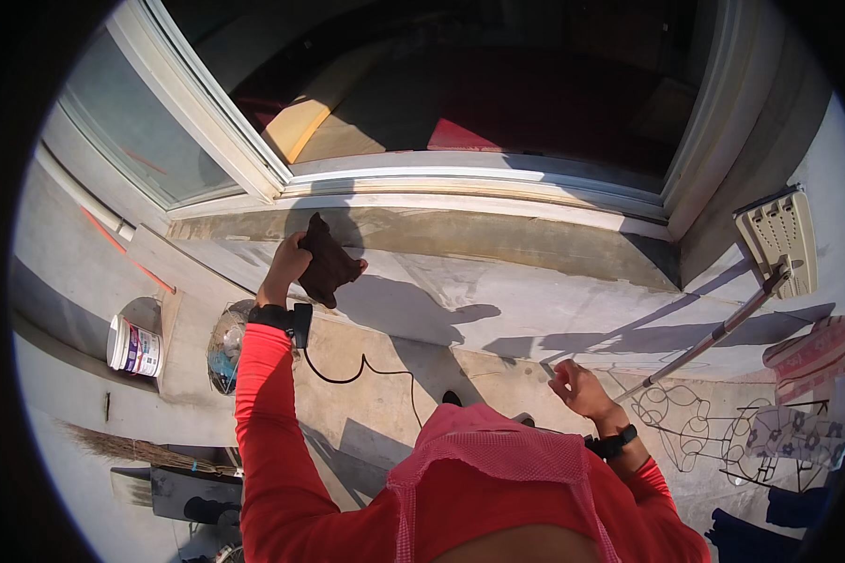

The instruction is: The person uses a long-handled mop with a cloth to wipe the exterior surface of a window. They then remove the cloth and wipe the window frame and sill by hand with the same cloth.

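Note:
My left hand (292,257) grips a dark brown cloth (327,264) by its left side. The cloth is bunched, in front of the concrete window ledge (422,236); whether it touches the ledge cannot be told. Above the ledge runs the white frame of a sliding window (465,179), with its opening dark inside. My right hand (581,390) is lower and to the right, fingers loosely curled with nothing seen in them. It hovers near the handle of a flat mop (718,338), apart from it as far as I can see.
The mop's beige head (778,243) leans against the right wall. Wire racks (683,422) and hanging cloths (813,359) stand at right. On the left are a white bucket (135,346), a wire basket (227,348) and a twig broom (148,450). A black cable (334,381) hangs from my left wrist.

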### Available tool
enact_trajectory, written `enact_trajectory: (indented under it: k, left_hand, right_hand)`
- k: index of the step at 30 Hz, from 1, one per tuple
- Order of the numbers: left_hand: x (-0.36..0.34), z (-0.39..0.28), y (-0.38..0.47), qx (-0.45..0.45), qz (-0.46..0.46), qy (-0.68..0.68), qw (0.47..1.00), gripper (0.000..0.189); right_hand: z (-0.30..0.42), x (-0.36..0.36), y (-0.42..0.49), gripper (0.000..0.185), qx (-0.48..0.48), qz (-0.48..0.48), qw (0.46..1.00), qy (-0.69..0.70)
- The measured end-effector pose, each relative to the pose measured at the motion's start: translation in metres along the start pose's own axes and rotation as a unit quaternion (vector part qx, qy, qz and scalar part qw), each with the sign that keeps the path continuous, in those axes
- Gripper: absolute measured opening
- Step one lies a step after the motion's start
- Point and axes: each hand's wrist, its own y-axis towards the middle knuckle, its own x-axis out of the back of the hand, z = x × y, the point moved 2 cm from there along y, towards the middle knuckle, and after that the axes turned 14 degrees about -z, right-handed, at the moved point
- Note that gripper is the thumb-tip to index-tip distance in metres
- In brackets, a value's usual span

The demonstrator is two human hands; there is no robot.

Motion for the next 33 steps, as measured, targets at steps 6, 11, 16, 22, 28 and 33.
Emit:
enact_trajectory:
  k: [6,11,16,22,28,33]
  left_hand:
    - [0.01,0.062,-0.051,0.151,0.042,-0.423,0.893,0.042]
    - [-0.005,0.068,-0.071,0.208,0.088,-0.581,0.782,0.033]
    - [-0.002,0.096,-0.054,0.154,0.11,-0.567,0.802,0.023]
    - [0.034,0.165,-0.016,0.17,0.112,-0.51,0.836,0.021]
    - [0.058,0.198,0.021,0.159,-0.004,-0.592,0.79,0.021]
    - [0.105,0.203,0.047,0.105,-0.137,-0.625,0.761,0.028]
  right_hand:
    - [0.114,-0.056,0.119,0.038,0.118,0.032,0.992,0.031]
    - [0.228,-0.162,0.203,0.055,0.214,-0.004,0.973,0.083]
    - [0.303,-0.248,0.253,0.046,0.071,0.185,0.971,0.131]
    - [0.355,-0.238,0.314,0.01,0.054,0.107,0.979,0.165]
    - [0.39,-0.235,0.396,0.012,0.032,0.136,0.983,0.118]
    - [0.427,-0.247,0.48,0.022,0.154,0.099,0.983,0.026]
